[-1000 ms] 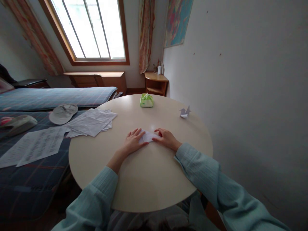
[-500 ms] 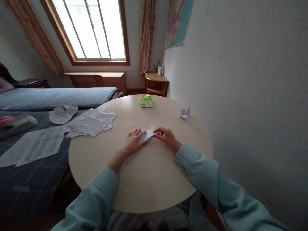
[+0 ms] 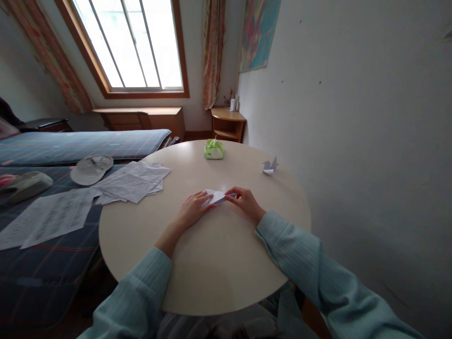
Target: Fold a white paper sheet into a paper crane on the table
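A small folded white paper lies near the middle of the round cream table. My left hand rests flat on the paper's left part, fingers stretched out and pressing it down. My right hand pinches the paper's right tip between thumb and fingers, with that tip lifted slightly off the table. Both arms wear light blue sleeves.
A folded paper crane stands at the table's far right. A green tissue pack sits at the far edge. Loose white sheets overlap the table's left rim. A bed with papers and a cap lies left. A wall is close on the right.
My right hand went from lying on the paper to pinching its right tip and folding it up and inward. My left hand stays pressed on the paper.
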The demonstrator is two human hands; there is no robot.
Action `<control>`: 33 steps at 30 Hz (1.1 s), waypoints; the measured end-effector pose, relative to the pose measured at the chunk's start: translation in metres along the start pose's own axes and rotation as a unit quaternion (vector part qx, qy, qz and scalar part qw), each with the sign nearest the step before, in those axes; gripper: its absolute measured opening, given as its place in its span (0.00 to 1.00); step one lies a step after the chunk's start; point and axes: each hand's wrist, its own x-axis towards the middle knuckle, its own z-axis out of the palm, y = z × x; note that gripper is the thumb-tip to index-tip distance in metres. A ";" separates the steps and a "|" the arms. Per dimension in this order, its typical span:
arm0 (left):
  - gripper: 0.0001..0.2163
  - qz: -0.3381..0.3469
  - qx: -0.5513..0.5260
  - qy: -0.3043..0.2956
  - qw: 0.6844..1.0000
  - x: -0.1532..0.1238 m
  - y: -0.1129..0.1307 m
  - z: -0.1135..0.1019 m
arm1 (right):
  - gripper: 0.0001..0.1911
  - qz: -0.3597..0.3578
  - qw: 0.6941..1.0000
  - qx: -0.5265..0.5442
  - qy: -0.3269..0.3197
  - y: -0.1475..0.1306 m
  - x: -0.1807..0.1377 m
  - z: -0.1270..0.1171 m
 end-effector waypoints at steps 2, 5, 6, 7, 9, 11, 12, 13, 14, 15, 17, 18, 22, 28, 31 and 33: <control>0.20 -0.006 -0.004 0.000 1.000 0.000 0.000 0.000 | 0.16 0.000 1.000 -0.002 0.001 0.000 0.000 0.000; 0.19 -0.018 -0.009 -0.012 1.000 0.001 -0.001 -0.001 | 0.16 -0.001 1.000 -0.011 0.007 0.001 0.001 0.000; 0.19 -0.019 -0.009 -0.016 1.000 0.001 -0.001 -0.001 | 0.16 0.000 1.000 -0.013 0.011 0.001 0.001 -0.001; 0.19 -0.018 -0.007 -0.019 1.000 0.002 -0.001 -0.001 | 0.16 0.001 1.000 -0.015 0.014 0.000 0.001 -0.001; 0.19 -0.015 -0.002 -0.019 1.000 0.001 -0.001 -0.001 | 0.16 0.003 1.000 -0.020 0.017 0.001 0.001 -0.001; 0.21 -0.009 0.007 -0.014 1.000 0.000 0.000 -0.001 | 0.17 0.006 0.999 -0.025 0.022 0.001 0.000 -0.002; 0.22 -0.006 0.011 -0.013 1.000 -0.001 0.000 -0.001 | 0.17 0.008 0.999 -0.027 0.026 0.001 0.000 -0.002; 0.23 -0.001 0.014 -0.014 1.000 -0.001 0.000 -0.001 | 0.17 0.011 0.999 -0.028 0.030 0.001 0.000 -0.002; 0.24 0.003 0.016 -0.015 1.000 -0.002 0.000 -0.001 | 0.18 0.015 0.999 -0.026 0.034 0.001 0.001 -0.002; 0.24 0.007 0.017 -0.017 1.000 -0.002 0.001 -0.001 | 0.18 0.020 0.999 -0.024 0.035 0.001 0.001 -0.002; 0.24 0.011 0.017 -0.019 1.000 -0.002 0.001 -0.002 | 0.18 0.029 0.999 -0.016 0.036 0.002 0.001 -0.001; 0.24 0.011 0.017 -0.020 1.000 -0.002 0.002 -0.002 | 0.18 0.032 0.999 -0.012 0.035 0.002 0.001 -0.001; 0.25 0.005 0.012 -0.011 1.000 -0.003 0.005 -0.004 | 0.18 0.038 0.999 -0.005 0.034 0.001 0.000 -0.002; 0.21 0.011 0.026 -0.001 1.000 -0.002 0.004 0.000 | 0.18 0.031 0.999 -0.007 0.028 0.001 0.000 -0.002; 0.18 0.025 0.040 0.003 0.999 -0.002 0.002 0.003 | 0.19 0.016 1.000 -0.009 0.026 0.002 0.001 -0.002; 0.18 0.034 0.046 0.013 0.998 -0.002 0.003 0.003 | 0.20 0.000 1.000 -0.002 0.018 0.001 0.000 -0.002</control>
